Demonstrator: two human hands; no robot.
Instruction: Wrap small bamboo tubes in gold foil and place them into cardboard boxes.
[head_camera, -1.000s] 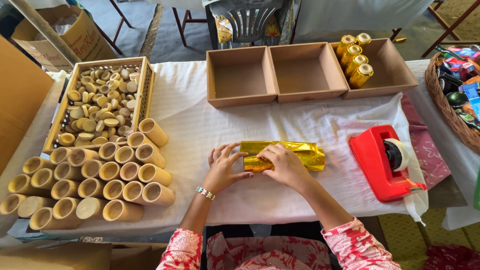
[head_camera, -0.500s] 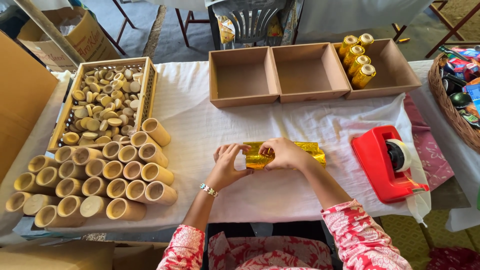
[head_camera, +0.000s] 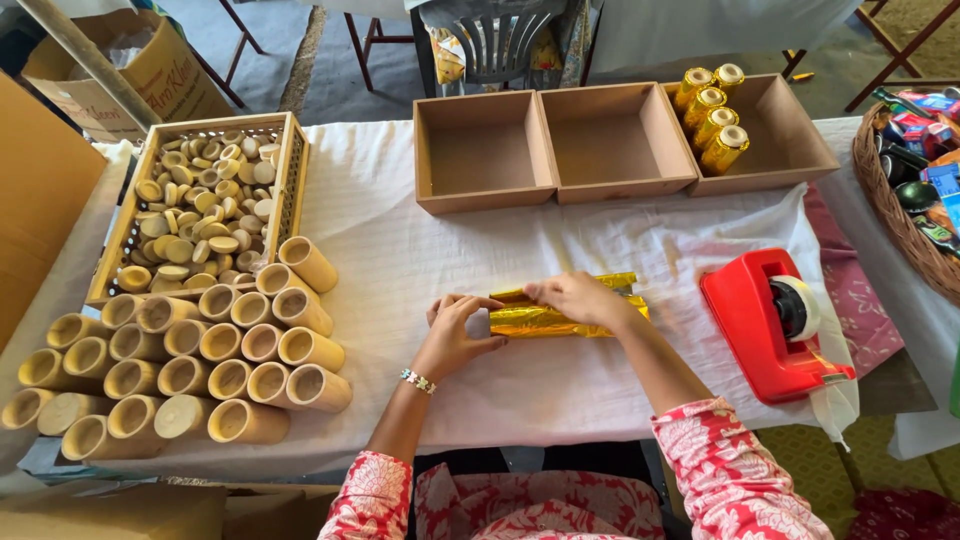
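A tube wrapped in shiny gold foil (head_camera: 545, 318) lies across the white tablecloth (head_camera: 400, 250) in front of me. My left hand (head_camera: 455, 330) grips its left end, fingers curled around the foil. My right hand (head_camera: 575, 298) rests on top of the tube's middle and right part, pressing the foil down. A beaded bracelet sits on my left wrist.
Stacked bamboo tubes (head_camera: 200, 355) lie at the left, behind them a wooden crate of round caps (head_camera: 200, 205). Three brown trays (head_camera: 615, 140) stand at the back; the right one holds several gold-wrapped tubes (head_camera: 710, 115). A red tape dispenser (head_camera: 775, 325) sits at the right, a basket (head_camera: 905, 215) beyond it.
The loose foil has been rolled tighter around the tube. My right hand has shifted from the front of the foil onto its top, and my left hand has closed on the left end.
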